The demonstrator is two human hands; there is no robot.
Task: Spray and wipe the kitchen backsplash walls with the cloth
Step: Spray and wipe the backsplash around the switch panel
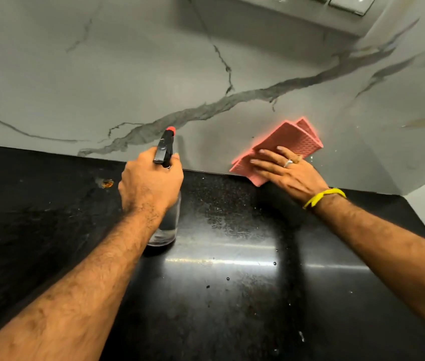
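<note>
A: Where's the cloth?

B: The pink cloth (281, 147) is folded and lies flat against the grey marble-look backsplash (154, 74), low down, with its bottom edge right at the seam where the wall meets the black countertop (232, 256). It sits just left of the inside corner where the side wall begins.

A: And the hand on it?

B: The right hand (284, 173) presses it to the wall, fingers straight and spread, palm flat over the lower right part of the cloth. There's a ring on one finger and a yellow band (323, 196) at the wrist. The right forearm reaches in from the lower right, stretched out over the counter.

A: The other hand?

B: The left hand (151, 181) is wrapped round the neck of a spray bottle (165, 220), fingers curled tight below the black trigger head. The red nozzle tip (170, 128) points at the backsplash, close to a dark vein in the stone. The bottle's body is clear; whether its base touches the countertop I can't tell. The left forearm comes in from the lower left, angled up towards the wall.

A: Anything else around?

B: A few droplets and a bright reflection on the countertop, a small brownish spot (107, 182) left of the bottle, and part of a switch plate (349, 2) at the top edge
</note>
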